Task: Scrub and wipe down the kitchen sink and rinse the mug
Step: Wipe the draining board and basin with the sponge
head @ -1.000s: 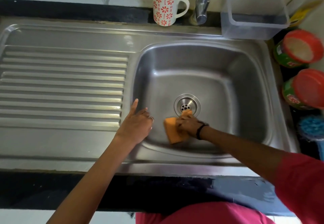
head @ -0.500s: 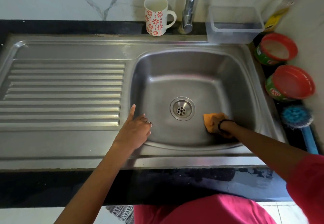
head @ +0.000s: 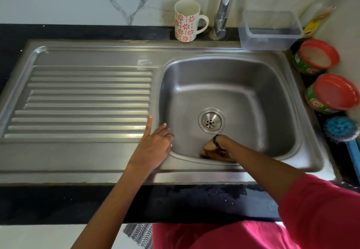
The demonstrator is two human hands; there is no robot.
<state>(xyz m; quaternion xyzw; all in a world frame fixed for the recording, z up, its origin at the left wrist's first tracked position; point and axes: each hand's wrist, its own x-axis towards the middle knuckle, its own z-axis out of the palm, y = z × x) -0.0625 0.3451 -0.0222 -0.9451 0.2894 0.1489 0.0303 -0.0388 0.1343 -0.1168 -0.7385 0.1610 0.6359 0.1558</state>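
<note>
Against sink (head: 272, 85) wall, blurred right hand (head: 214, 152).

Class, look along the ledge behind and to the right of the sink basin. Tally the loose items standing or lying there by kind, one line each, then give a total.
Mug: 1
Clear plastic container: 1
Bottle: 1
Red-lidded tubs: 2
Blue dish brush: 1
Total: 6

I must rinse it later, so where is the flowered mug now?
In the head view the mug stands upright on the dark counter behind the sink, just left of the tap.
</note>
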